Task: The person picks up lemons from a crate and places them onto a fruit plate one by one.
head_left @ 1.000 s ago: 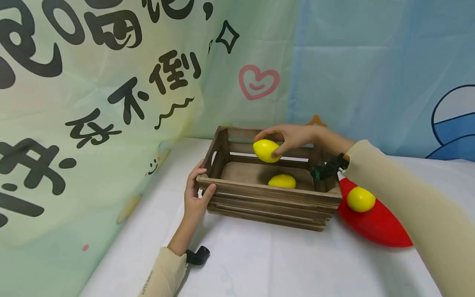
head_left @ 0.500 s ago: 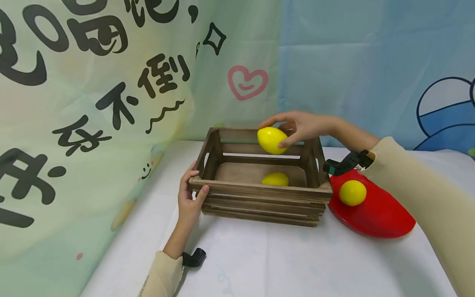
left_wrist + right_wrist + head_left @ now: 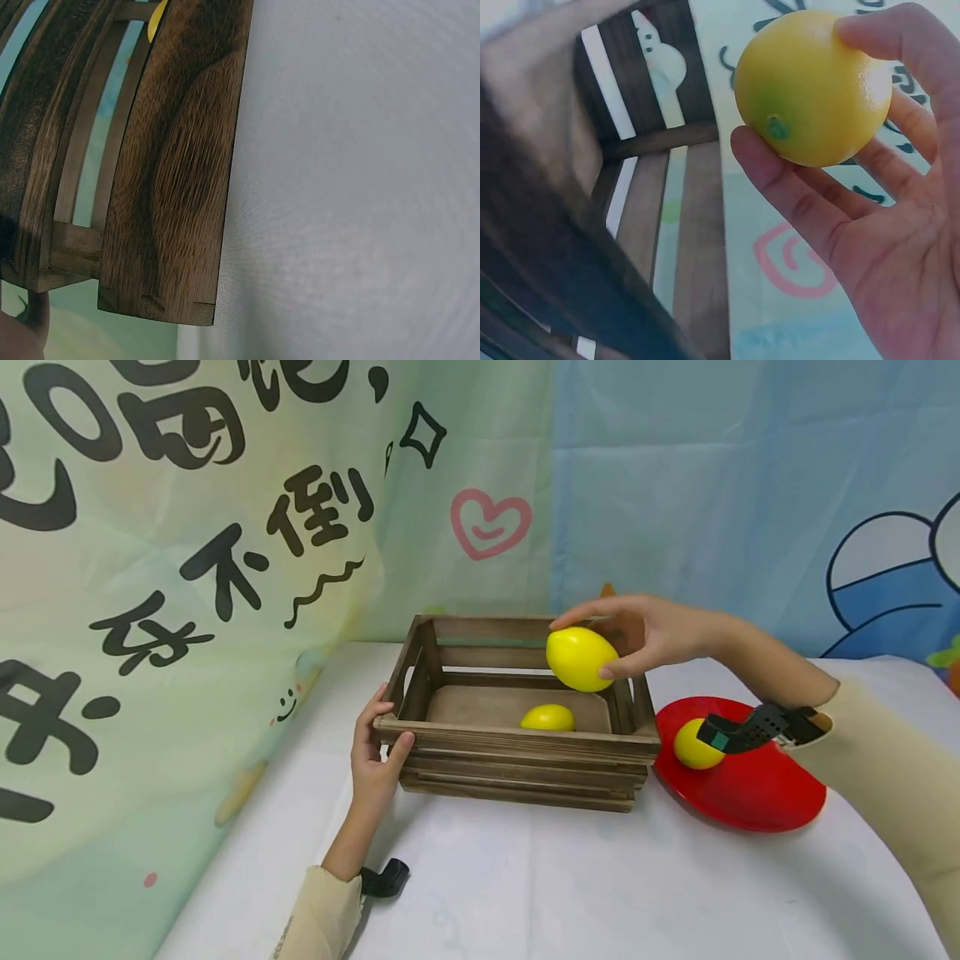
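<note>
My right hand (image 3: pixel 622 639) grips a yellow lemon (image 3: pixel 580 658) (image 3: pixel 810 86) above the right end of a dark wooden crate (image 3: pixel 517 745) (image 3: pixel 176 187). A second lemon (image 3: pixel 548 717) lies on the crate's floor. A third lemon (image 3: pixel 692 745) rests on a red plate (image 3: pixel 750 785) just right of the crate. My left hand (image 3: pixel 375 752) holds the crate's front left corner, thumb over the rim. In the left wrist view only the crate's slats and the white cloth show.
The crate and plate stand on a white tablecloth (image 3: pixel 540 877). A printed fabric backdrop (image 3: pixel 225 527) hangs close behind and along the left side. Black wrist mounts (image 3: pixel 757 727) sit on both arms.
My right hand has carried the lemon rightward from above the crate's middle to over its right end. The left hand has kept its hold on the crate's corner.
</note>
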Tool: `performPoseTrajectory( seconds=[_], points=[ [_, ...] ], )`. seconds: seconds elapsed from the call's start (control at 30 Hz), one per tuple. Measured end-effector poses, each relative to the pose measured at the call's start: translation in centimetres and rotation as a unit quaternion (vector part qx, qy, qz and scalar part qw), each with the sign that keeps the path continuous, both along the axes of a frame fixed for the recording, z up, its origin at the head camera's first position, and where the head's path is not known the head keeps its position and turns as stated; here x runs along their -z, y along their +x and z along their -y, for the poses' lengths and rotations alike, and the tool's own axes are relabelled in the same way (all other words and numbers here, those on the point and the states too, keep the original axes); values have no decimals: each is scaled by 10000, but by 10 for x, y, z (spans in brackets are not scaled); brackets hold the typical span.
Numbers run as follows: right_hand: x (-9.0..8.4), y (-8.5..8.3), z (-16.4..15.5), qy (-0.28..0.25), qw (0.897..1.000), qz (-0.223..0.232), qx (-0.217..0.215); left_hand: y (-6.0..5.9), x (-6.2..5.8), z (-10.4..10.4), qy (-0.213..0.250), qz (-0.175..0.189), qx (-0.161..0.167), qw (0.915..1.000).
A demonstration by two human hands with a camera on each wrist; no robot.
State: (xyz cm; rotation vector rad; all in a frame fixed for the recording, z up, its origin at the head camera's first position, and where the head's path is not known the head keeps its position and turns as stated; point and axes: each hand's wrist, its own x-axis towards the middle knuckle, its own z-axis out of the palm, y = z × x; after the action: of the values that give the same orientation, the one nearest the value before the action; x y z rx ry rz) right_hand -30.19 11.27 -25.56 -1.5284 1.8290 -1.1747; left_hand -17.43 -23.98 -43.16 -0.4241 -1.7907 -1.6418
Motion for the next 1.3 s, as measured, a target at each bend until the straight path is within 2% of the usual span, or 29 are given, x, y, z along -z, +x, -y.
performPoseTrajectory(
  seconds=[0.13,0.3,0.6,0.83,0.97,1.1,1.3],
  points=[
    [0,15,-21,-232,9986,-362,317,0,-1,0,6,-36,24,10000],
    [10,31,-51,-454,9953,-362,781,-2,-2,1,-22,-81,49,10000],
    [46,48,-94,-894,9877,-230,1262,-3,-2,2,37,-59,59,10000],
    [75,62,-122,-975,9798,-160,1738,0,-2,0,52,-31,30,10000],
    [94,72,-138,-799,9657,-194,2463,0,-2,1,52,-61,26,10000],
    [119,83,-153,-299,9423,-265,3325,-1,-3,3,20,-113,56,9999],
    [150,93,-170,371,9116,3,4095,-2,-1,2,-9,-166,88,9998]
  ],
)
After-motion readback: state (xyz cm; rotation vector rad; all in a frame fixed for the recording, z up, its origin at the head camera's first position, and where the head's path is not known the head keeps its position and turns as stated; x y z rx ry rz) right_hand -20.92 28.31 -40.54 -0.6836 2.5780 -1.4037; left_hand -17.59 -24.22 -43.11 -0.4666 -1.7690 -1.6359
